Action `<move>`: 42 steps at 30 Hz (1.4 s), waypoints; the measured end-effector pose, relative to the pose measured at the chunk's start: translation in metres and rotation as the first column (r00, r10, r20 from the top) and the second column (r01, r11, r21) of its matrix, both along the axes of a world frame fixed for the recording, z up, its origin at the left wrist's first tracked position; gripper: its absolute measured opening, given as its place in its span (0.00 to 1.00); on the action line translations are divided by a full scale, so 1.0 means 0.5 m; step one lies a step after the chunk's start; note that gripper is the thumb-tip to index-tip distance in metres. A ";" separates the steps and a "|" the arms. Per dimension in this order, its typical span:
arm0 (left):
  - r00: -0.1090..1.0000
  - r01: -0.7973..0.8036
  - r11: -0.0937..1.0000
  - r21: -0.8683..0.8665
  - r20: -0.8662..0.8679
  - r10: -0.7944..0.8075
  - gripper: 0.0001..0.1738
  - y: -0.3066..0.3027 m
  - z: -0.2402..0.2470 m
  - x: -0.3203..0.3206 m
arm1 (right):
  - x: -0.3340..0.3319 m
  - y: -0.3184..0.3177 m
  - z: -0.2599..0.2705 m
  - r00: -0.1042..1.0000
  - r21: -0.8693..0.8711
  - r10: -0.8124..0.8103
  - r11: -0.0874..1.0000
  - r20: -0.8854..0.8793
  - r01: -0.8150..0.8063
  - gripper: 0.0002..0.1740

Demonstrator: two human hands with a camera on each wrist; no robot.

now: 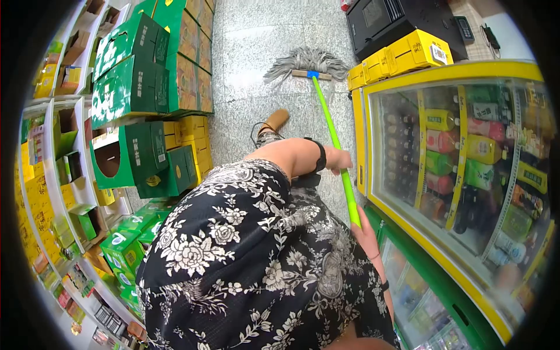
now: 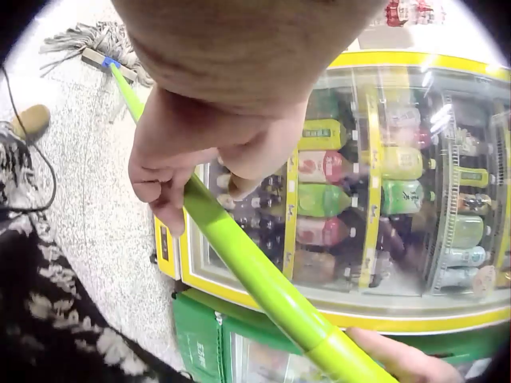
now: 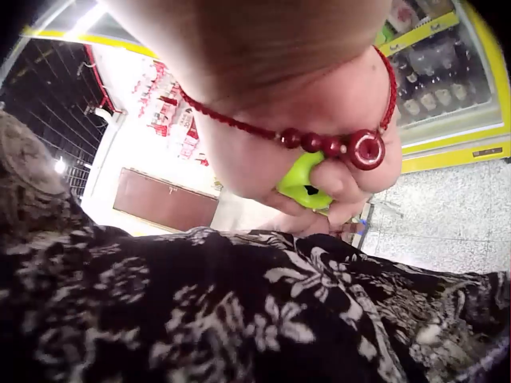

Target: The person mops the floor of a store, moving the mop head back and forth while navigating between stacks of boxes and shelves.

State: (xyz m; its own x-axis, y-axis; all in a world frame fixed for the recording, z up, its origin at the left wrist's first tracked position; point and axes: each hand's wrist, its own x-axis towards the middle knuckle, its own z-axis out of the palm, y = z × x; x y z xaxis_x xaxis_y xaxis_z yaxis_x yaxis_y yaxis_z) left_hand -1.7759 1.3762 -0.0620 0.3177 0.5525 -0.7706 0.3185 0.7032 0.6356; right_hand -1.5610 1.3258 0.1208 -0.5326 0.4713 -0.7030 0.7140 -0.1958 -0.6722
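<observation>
A mop with a bright green pole (image 1: 330,119) slants down the aisle. Its grey string head (image 1: 309,57) lies spread on the floor at the far end, under a blue clamp (image 1: 313,75). Partway along the pole my left hand (image 1: 337,159) grips it, fingers curled round in the left wrist view. Closer to my body, the right hand (image 1: 364,233) holds the pole's upper end. In the right wrist view a red beaded bracelet (image 3: 315,144) circles that wrist, and the green handle end (image 3: 302,182) shows between thumb and fingers.
Glass-door drinks fridge (image 1: 461,151) with yellow edging stands on the right, a green-framed chest (image 1: 429,291) beside it. Green cartons (image 1: 131,76) are stacked along the left. Yellow boxes (image 1: 402,55) sit near a black appliance (image 1: 402,23). A brown shoe (image 1: 276,119) is on the speckled floor (image 1: 245,41).
</observation>
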 end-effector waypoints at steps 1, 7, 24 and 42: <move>0.995 0.073 0.993 0.090 -0.070 -0.066 0.18 0.029 -0.014 -0.033 | -0.032 0.021 -0.021 1.000 -0.002 0.003 1.000 0.000 -0.003 0.31; 0.965 -0.071 0.991 0.116 -0.242 0.098 0.20 0.245 -0.105 -0.292 | -0.311 0.202 -0.131 0.961 -0.137 -0.207 0.974 -0.185 0.183 0.32; 0.808 -0.130 0.980 0.153 -0.556 0.194 0.15 0.547 -0.071 -0.686 | -0.771 0.529 -0.186 0.996 -0.015 -0.032 0.999 0.081 0.034 0.35; 0.985 0.150 0.956 -0.252 0.118 -0.124 0.38 0.109 0.041 -0.209 | -0.163 0.185 0.075 0.948 0.150 0.315 0.936 0.045 -0.318 0.34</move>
State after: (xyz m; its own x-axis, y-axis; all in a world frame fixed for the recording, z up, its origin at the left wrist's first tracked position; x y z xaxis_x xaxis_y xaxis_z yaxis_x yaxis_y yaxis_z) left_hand -1.8805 1.4305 -0.0415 0.4589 0.2840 -0.8419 0.3680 0.8017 0.4710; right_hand -1.6423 1.4182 0.1585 -0.6582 0.3835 -0.6478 0.7359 0.1463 -0.6611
